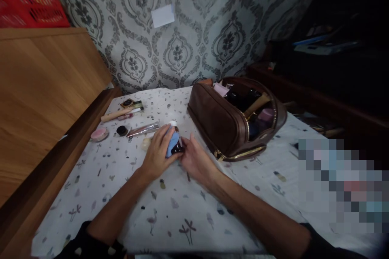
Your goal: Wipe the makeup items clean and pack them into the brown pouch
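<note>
Between my hands, over the middle of the table, is a small dark bottle [176,149] with a white cap [173,123]. Something soft-looking and light blue [173,142], perhaps a cloth, lies against the bottle under the fingers of my left hand [156,153]. That hand is closed around both. My right hand [196,160] grips the bottle from the right side, its fingertips partly hidden behind it. A pale round item [146,143] shows just left of my left hand. Beyond it lies a silver tube [142,129].
An unzipped brown leather bag [219,119] full of cosmetics stands right of my hands. At left lie a pink round container [99,134], a black jar [122,130], a wooden-handled brush [117,114] and a gold compact [127,103]. A wooden panel [51,89] borders the table's left side.
</note>
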A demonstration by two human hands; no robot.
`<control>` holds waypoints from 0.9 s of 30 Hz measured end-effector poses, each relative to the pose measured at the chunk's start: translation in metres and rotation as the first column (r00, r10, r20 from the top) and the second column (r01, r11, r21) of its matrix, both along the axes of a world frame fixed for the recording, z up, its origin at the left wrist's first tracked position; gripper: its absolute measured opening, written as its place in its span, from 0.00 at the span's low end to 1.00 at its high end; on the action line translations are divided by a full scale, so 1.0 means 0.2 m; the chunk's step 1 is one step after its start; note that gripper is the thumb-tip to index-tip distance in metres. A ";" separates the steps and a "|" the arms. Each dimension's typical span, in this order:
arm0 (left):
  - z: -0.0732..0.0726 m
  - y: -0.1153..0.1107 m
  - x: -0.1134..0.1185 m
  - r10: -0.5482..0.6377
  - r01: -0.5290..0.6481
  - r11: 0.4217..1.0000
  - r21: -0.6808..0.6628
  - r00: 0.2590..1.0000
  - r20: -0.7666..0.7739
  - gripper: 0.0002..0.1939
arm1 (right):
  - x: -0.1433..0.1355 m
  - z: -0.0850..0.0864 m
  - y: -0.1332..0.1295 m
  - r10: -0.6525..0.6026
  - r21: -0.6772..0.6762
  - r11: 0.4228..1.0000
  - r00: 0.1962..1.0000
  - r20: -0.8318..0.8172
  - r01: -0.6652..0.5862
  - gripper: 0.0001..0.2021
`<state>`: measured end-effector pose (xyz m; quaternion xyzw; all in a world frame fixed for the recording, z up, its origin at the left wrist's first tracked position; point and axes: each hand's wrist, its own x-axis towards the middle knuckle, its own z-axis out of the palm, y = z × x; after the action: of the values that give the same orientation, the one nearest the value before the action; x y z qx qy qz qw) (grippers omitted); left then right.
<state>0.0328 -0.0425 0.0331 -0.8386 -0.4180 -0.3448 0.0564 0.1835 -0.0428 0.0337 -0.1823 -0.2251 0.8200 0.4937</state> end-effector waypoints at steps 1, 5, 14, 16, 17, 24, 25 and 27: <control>0.00 0.00 0.00 -0.024 0.024 0.999 0.042 1.000 0.000 0.34 | 0.00 -0.01 0.01 -0.009 -0.011 1.000 1.000 -0.012 0.009 0.16; 0.00 -0.03 0.02 -0.206 0.202 0.963 0.180 0.979 0.006 0.22 | 0.01 -0.05 0.03 -0.071 -0.089 0.994 0.995 -0.064 0.065 0.06; 0.09 -0.07 0.02 -0.023 0.015 0.999 0.028 0.963 0.269 0.25 | 0.01 0.00 0.00 -0.062 0.032 0.998 0.996 0.063 0.060 0.18; 0.06 -0.05 0.02 -0.028 0.035 0.998 -0.052 0.991 0.129 0.36 | 0.01 0.01 -0.01 -0.079 0.019 0.997 0.995 0.068 0.078 0.16; 0.04 -0.04 0.01 -0.043 0.048 0.995 -0.091 0.997 0.060 0.40 | 0.01 0.00 -0.01 -0.080 0.005 0.997 0.995 0.061 0.079 0.15; -0.02 0.01 -0.04 -0.087 0.094 0.977 -0.192 0.995 0.044 0.36 | 0.03 -0.02 0.02 -0.111 0.006 0.994 0.993 0.033 0.111 0.15; -0.01 0.00 -0.04 -0.112 0.123 0.975 -0.186 0.991 0.070 0.35 | 0.04 -0.02 0.02 -0.126 0.011 0.992 0.991 0.047 0.125 0.15; 0.03 -0.01 -0.04 -0.152 0.179 0.966 -0.188 0.977 0.151 0.32 | 0.05 -0.01 0.03 -0.140 0.037 0.990 0.986 0.088 0.138 0.18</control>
<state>0.0243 -0.0441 0.0393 -0.8467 -0.3819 -0.3605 -0.0860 0.1936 -0.0376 0.0317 -0.2271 -0.2464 0.7709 0.5416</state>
